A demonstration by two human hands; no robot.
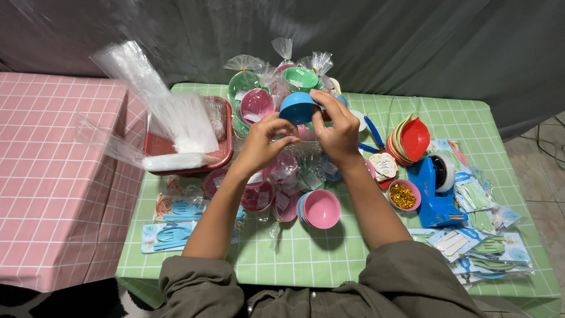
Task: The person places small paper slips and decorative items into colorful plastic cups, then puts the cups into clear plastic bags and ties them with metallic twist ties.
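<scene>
My right hand (336,134) holds a small blue plastic bowl (298,107) tipped on its side above the middle of the table. My left hand (263,140) is raised beside it, fingers curled and pinched just below the bowl's rim; whether it grips anything I cannot tell. Clear crinkled wrapping (306,154) lies under both hands. A stack of pink and blue bowls (319,209) stands on the green checked tablecloth (329,253) just in front of my hands. Wrapped bowls in clear bags (256,105), green and pink, pile up behind.
A red basket (220,154) at the left holds clear plastic bags (176,118). A fan of red and green bowls (410,139), a blue tape dispenser (434,188), a pink bowl of gold bits (403,195) and packs of plastic cutlery (482,250) sit right. A pink checked table (53,176) stands left.
</scene>
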